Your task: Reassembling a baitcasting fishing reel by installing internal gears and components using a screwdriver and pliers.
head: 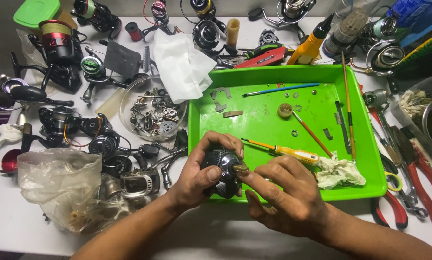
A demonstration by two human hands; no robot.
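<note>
The left hand (pixel 201 171) wraps around a dark, rounded reel body (pixel 222 169) with a textured, shiny surface, holding it over the near edge of the green tray (pixel 259 123). The right hand (pixel 286 192) pinches a small brass-coloured shaft (pixel 240 169) sticking out of the body's side. Just behind the hands, a yellow-handled screwdriver (pixel 293 154) lies in the tray beside a crumpled rag (pixel 340 173).

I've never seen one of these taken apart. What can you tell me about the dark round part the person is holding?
The dark reel part looks like metal or plastic with a textured, dotted surface and a shiny rim. The left hand cups it over the green tray's front edge. A small brass-coloured piece sticks out on its right, pinched by the right hand.
</note>
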